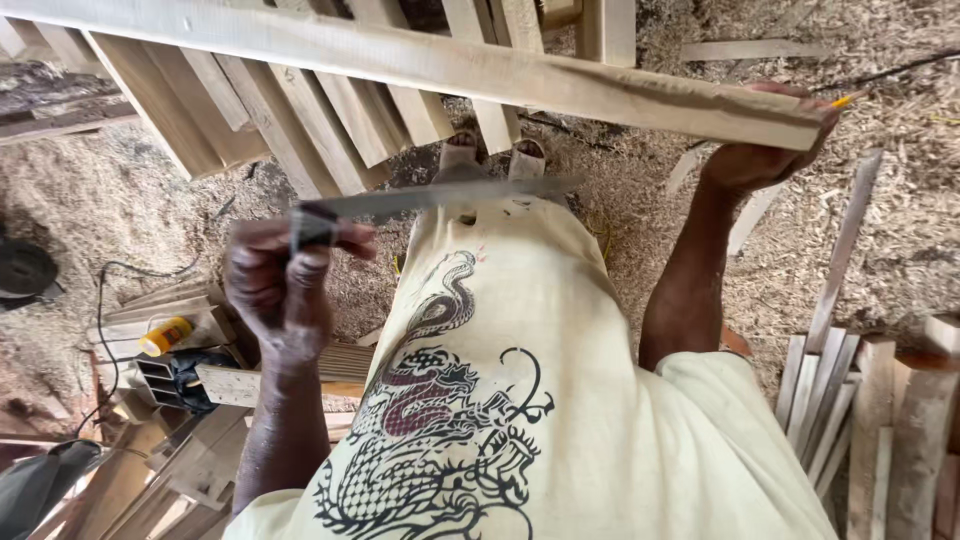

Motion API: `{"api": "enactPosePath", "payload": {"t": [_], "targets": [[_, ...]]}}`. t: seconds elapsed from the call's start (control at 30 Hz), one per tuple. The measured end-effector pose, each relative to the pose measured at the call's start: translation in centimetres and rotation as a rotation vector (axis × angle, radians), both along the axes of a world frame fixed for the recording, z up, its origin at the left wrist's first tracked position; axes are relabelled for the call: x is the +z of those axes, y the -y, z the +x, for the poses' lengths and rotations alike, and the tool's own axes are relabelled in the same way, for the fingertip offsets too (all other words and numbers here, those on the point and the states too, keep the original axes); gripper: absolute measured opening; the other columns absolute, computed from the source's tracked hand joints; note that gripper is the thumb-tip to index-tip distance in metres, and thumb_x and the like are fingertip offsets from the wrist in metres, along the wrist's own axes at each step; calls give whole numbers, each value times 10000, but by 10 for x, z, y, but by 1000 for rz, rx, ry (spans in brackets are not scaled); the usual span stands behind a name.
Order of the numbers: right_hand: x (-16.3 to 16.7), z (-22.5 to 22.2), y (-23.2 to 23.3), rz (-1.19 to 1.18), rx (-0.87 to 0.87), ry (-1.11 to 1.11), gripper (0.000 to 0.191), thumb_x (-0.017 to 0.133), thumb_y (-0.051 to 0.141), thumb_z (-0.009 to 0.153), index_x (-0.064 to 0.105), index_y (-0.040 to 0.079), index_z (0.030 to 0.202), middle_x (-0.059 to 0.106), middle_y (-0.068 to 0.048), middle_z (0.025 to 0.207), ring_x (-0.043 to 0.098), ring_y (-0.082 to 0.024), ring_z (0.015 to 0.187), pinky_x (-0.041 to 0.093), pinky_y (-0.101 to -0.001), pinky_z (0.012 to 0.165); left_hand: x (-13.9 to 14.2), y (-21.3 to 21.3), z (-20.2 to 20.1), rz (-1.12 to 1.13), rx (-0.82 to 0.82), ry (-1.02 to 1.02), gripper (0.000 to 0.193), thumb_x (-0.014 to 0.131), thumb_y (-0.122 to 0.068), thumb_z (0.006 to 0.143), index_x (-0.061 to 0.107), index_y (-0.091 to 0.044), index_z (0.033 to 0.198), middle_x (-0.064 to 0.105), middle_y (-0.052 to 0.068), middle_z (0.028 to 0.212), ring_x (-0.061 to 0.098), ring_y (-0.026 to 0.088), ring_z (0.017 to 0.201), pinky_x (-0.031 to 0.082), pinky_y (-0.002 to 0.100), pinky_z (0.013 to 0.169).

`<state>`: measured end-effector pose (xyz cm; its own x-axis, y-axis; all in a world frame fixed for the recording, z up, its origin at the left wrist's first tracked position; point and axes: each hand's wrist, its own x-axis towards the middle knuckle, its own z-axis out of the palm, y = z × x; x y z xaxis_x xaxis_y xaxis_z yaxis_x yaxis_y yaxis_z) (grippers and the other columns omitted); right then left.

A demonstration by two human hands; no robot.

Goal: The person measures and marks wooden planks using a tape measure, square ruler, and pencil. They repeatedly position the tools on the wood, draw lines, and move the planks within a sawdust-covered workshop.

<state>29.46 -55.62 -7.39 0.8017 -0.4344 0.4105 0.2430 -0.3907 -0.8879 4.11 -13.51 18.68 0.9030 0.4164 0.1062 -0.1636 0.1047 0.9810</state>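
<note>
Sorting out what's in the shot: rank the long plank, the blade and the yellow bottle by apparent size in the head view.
1. Long plank, held by the right hand.
2. Blade, in the left hand.
3. Yellow bottle, though it lies farther away.

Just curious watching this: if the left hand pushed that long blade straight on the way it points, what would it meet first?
Probably nothing soon: the blade in the left hand points right, passing below the plank held by the right hand. Beyond the tip lies sawdust floor, though depth is unclear.

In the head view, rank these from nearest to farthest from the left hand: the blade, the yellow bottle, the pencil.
1. Blade: gripped in the left hand itself.
2. Yellow bottle: lower left, on wood scraps.
3. Pencil: far right, at the right hand holding the plank.
</note>
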Motion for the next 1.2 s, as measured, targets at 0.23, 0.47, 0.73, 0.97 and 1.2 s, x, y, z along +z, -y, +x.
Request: {"api": "enactPosePath", "payload": {"t": [0.23, 0.47, 0.73, 0.97, 1.2], "targets": [[61, -85, 23, -27, -195, -883, 673, 342, 428, 1208, 504, -193, 1413, 416, -433, 1262, 401, -621, 1064, 381, -661, 840, 16, -43, -2, -84, 81, 81, 188, 711, -253, 1108, 634, -112, 1206, 771, 154, 934, 774, 167, 744, 607, 299, 600], [160, -88, -5, -502, 152, -1234, 620, 331, 405, 1135, 401, -88, 1504, 573, -347, 1309, 633, -367, 1062, 534, -449, 805, 24, -100, 3, -193, -70, 42, 181, 761, -216, 1073, 686, -81, 1167, 767, 137, 920, 761, 151, 737, 597, 249, 558], [232, 3, -13, -221, 316, -1781, 465, 401, 283, 1117, 548, -76, 1372, 695, -276, 1031, 677, -294, 755, 561, -333, 601, -8, -142, 36, -188, -349, 68, 146, 739, -213, 1032, 684, -106, 1114, 776, 122, 940, 801, 189, 792, 623, 336, 736], [243, 17, -27, -496, 497, -1778, 383, 428, 210, 1087, 656, -35, 1272, 749, -211, 987, 676, -230, 707, 521, -359, 597, -44, -132, 48, -336, -440, 6, 171, 725, -177, 1067, 660, -93, 1202, 758, 133, 990, 759, 194, 826, 617, 289, 638], [222, -18, -8, -267, 163, -1480, 411, 350, 281, 1162, 564, -38, 1309, 707, -252, 931, 679, -245, 687, 528, -345, 560, -52, -83, 87, -580, -434, -64, 179, 651, -179, 1141, 610, -72, 1278, 745, 153, 1110, 707, 191, 911, 597, 310, 827]]}}
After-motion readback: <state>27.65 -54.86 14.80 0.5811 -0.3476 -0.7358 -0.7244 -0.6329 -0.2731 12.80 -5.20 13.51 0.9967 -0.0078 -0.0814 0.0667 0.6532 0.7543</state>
